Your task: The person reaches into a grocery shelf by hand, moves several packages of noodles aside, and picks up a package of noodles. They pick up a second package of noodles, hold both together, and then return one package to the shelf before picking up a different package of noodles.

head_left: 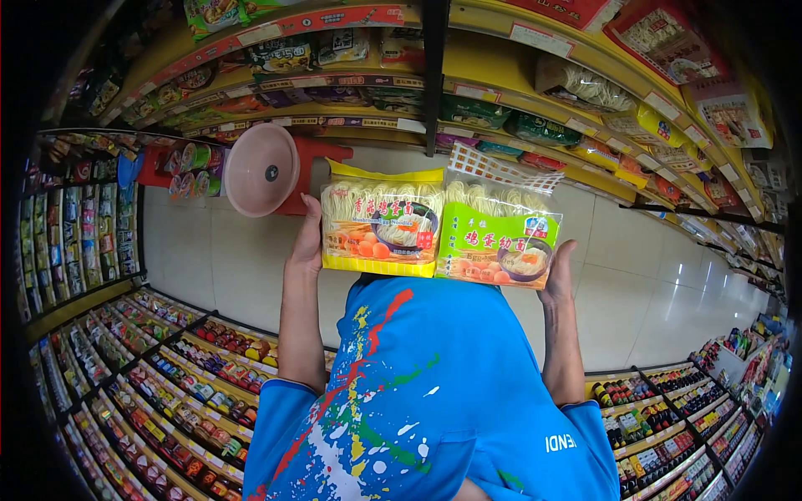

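Two packs of dried noodles are held side by side in front of my chest, their printed fronts facing up. My left hand [308, 236] grips the left edge of the yellow pack of mushroom egg noodles [383, 221], thumb up along its side. My right hand [560, 273] grips the right edge of the green-labelled pack of egg noodles [501, 230], which has an orange-and-white checked top. The packs' inner edges meet in the middle. Most of my fingers are hidden behind the packs.
A pink basin [261, 169] rests on a red stool [311, 171] beyond my left hand. Shelves of bagged noodles [585, 83] run along the far side. Racks of jars [192, 392] and bottles [660, 417] stand behind me. Pale floor tiles [635, 250] lie between.
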